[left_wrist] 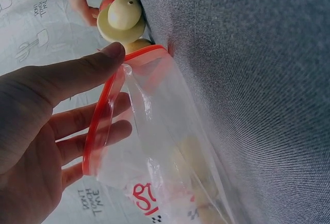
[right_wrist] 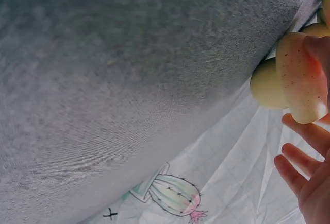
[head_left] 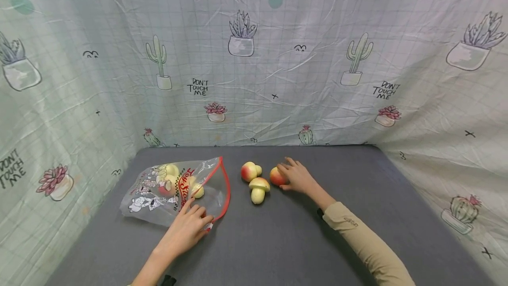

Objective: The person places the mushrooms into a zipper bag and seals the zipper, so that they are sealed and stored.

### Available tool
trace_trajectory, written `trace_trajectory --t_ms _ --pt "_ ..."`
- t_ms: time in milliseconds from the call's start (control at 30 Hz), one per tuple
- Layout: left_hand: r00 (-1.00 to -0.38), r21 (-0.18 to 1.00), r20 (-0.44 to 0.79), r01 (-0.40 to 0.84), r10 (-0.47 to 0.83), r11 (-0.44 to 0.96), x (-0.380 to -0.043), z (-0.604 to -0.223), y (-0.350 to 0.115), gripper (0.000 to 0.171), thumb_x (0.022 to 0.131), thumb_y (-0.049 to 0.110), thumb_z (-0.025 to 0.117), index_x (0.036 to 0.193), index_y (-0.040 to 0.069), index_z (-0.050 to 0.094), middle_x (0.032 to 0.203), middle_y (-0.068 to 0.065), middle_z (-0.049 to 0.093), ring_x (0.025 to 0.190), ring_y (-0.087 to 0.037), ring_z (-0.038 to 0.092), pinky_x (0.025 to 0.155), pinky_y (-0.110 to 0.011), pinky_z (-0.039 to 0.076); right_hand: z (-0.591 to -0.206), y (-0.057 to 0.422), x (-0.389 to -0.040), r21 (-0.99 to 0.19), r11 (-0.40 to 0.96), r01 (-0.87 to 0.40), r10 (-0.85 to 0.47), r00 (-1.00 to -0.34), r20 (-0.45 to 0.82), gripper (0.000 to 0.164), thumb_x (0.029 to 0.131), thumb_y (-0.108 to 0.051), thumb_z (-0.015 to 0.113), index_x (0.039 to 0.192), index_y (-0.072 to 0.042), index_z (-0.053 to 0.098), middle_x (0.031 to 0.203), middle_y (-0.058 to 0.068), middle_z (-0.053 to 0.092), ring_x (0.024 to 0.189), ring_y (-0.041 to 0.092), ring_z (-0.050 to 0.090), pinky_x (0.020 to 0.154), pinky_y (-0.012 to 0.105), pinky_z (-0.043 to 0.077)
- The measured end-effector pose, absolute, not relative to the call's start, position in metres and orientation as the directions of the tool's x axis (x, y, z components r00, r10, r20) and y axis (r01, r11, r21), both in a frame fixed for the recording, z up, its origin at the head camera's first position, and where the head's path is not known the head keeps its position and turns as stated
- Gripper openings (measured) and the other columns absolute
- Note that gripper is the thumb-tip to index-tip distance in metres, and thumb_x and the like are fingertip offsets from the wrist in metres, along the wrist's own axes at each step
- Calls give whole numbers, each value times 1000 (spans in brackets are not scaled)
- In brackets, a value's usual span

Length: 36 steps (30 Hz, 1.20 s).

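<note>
A clear plastic zip bag [head_left: 216, 195] with red edging and printed cartoon figures lies on its side at the left, several toy mushrooms [head_left: 170, 175] inside. My left hand [head_left: 188, 224] holds the near side of its mouth. In the left wrist view the thumb [left_wrist: 85, 72] is at the red edge [left_wrist: 95, 136], the other fingers behind it. To the right, my right hand [head_left: 297, 178] grips a red-and-yellow toy mushroom [head_left: 276, 176] by its cap, and the right wrist view shows its pale stem pointing away from the palm.
Between the bag and my right hand lie two more toy mushrooms, one on its side [head_left: 249, 172] and one with its stem toward me [head_left: 258, 194]. They rest on a grey table [head_left: 278, 246]. A cactus-print cloth [head_left: 270, 78] hangs behind and along both sides.
</note>
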<state>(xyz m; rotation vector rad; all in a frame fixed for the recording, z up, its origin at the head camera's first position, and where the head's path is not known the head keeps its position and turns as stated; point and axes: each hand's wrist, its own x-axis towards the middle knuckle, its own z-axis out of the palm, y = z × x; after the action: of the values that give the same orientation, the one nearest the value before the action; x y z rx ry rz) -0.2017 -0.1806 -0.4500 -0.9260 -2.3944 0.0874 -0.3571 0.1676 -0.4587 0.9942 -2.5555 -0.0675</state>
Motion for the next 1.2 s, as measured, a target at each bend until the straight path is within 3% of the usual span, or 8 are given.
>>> trace_trajectory --t_ms 200,667,933,1200 --pt "-592 -262 487 602 642 754 -203 -451 -181 32 54 27 80 80 21 62 69 4 49 72 -16 52 95 -45 35 -460 168 -354 90 743 -663 -655 -692 302 63 71 -37 68 120 -5 46 114 14 57 111 33 47 84 49 43" --pt "-608 -265 462 600 646 755 -202 -452 -181 32 55 27 79 80 21 61 69 4 50 73 -16 52 96 -45 36 -466 168 -351 75 744 -664 -658 -707 259 77 70 -34 72 133 -10 35 122 11 46 107 30 45 80 47 43" --pt "-616 -253 458 601 640 759 -201 -451 -181 30 56 27 79 79 21 61 70 4 50 74 -17 53 95 -45 36 -466 168 -349 111 765 -634 -638 -723 263 79 68 -39 73 131 -10 35 120 10 47 101 28 46 74 44 45" --pt "-596 -262 477 606 646 751 -202 -454 -181 32 54 28 80 79 22 61 70 4 50 73 -16 53 94 -45 37 -465 166 -346 27 752 -658 -641 -722 263 71 68 -35 74 125 -13 39 117 9 48 101 27 47 72 45 46"
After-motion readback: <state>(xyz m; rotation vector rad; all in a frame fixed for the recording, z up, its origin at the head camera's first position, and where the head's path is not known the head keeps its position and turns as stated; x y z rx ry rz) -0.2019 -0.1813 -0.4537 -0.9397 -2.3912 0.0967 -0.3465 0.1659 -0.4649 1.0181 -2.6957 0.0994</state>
